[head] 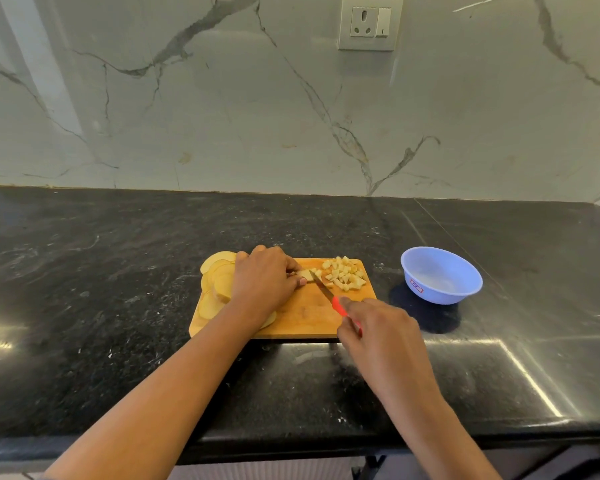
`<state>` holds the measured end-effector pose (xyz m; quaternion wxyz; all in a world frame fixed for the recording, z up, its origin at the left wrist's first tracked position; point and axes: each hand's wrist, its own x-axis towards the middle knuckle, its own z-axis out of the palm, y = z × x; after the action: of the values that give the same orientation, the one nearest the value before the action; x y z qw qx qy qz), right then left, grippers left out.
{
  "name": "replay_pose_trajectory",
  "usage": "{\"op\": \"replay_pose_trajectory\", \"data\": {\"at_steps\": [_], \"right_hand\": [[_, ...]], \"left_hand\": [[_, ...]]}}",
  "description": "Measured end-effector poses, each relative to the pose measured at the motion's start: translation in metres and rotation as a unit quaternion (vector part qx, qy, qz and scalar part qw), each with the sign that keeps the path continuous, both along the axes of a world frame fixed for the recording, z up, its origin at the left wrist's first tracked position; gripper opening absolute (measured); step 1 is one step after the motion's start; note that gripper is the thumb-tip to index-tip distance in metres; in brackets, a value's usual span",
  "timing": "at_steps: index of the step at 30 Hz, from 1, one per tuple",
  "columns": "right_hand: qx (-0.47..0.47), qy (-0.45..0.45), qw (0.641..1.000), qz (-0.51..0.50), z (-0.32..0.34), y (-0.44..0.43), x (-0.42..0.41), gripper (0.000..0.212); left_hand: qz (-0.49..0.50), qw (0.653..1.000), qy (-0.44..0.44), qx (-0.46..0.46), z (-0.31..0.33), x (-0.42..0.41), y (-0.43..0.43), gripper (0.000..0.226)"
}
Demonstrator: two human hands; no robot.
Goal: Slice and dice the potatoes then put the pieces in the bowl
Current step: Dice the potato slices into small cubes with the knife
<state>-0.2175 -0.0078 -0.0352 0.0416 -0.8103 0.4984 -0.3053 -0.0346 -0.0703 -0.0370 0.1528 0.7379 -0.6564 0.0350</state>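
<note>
A wooden cutting board (302, 315) lies on the black counter. Round potato slices (214, 271) are stacked on its left end, partly under my left hand (262, 278). That hand pinches a small stack of potato strips (305, 274) at the board's middle. My right hand (378, 327) grips the red handle of a knife (326, 292), whose blade tip rests across the strips. A heap of diced potato (345, 273) sits at the board's far right corner. The light blue bowl (465, 271) stands to the right of the board and looks empty.
The black stone counter (118, 271) runs wide on both sides, its front edge near me. A marble backsplash rises behind, with a wall socket (368, 24) at the upper right.
</note>
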Motion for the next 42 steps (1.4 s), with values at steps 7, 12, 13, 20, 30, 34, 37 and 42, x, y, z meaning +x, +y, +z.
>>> {"op": "replay_pose_trajectory", "data": {"at_steps": [7,12,13,20,30,34,37,42], "right_hand": [[-0.007,-0.022,1.000,0.002,0.002,-0.014,0.015,0.039],[-0.008,0.013,1.000,0.000,-0.003,-0.016,0.020,0.040],[-0.007,0.020,1.000,-0.005,-0.004,-0.017,0.021,0.041],[0.015,0.105,0.994,0.005,-0.007,-0.021,0.042,0.038],[-0.067,-0.029,0.997,-0.015,-0.025,-0.011,-0.014,0.036],[-0.008,-0.079,0.994,-0.068,-0.014,-0.021,-0.036,0.038],[0.051,-0.126,0.988,-0.073,-0.014,-0.025,-0.039,0.037],[0.094,-0.160,0.980,-0.074,-0.015,-0.028,-0.041,0.036]], "left_hand": [[0.000,1.000,-0.007,-0.015,0.001,0.003,0.002,0.031],[0.002,1.000,-0.007,-0.020,0.000,0.003,0.001,0.031],[0.001,1.000,-0.007,-0.021,0.000,0.003,0.001,0.031],[0.003,1.000,-0.002,-0.021,0.000,0.004,0.000,0.024],[0.003,1.000,-0.018,-0.009,0.000,0.002,0.002,0.035],[0.003,0.999,-0.041,0.023,0.001,0.001,0.002,0.039],[-0.006,0.999,-0.025,0.026,0.005,-0.001,0.000,0.032],[-0.016,1.000,0.014,0.020,0.007,-0.004,-0.003,0.024]]}}
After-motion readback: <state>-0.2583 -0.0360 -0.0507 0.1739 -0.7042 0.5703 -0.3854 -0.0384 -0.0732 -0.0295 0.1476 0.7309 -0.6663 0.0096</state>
